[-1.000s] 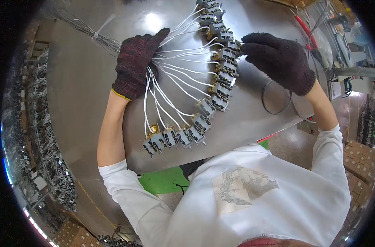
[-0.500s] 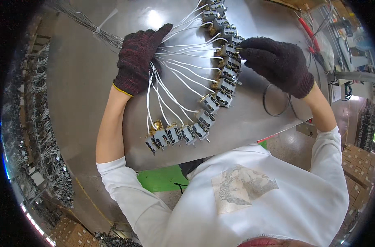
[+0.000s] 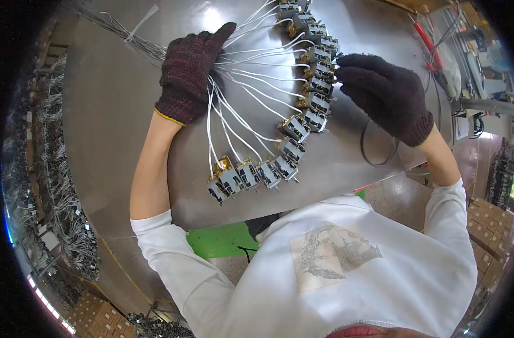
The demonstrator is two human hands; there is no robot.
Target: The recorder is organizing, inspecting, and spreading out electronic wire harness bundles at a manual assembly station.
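Observation:
My left hand, in a dark knitted glove with a yellow hem, is closed around a bundle of white wires. From it the wires fan out to several small grey boxy parts with brass-coloured ends, which look like small motors. These lie in a curved row on the metal table. At the outer side of the row, my dark-gloved right hand has its fingers pressed together against a part; what lies between the fingertips is hidden. Beyond my left hand the grey wire bundle carries a white tie.
A loop of dark cable lies near my right wrist. Red-handled tools and a grey metal bar are at the right. Wire bundles hang at the far left. Stacked cartons stand at the lower right.
The curved row of parts has shifted a little to the right, its near end also slightly away from me. My right hand has moved slightly right and nearer. My left hand keeps its grip.

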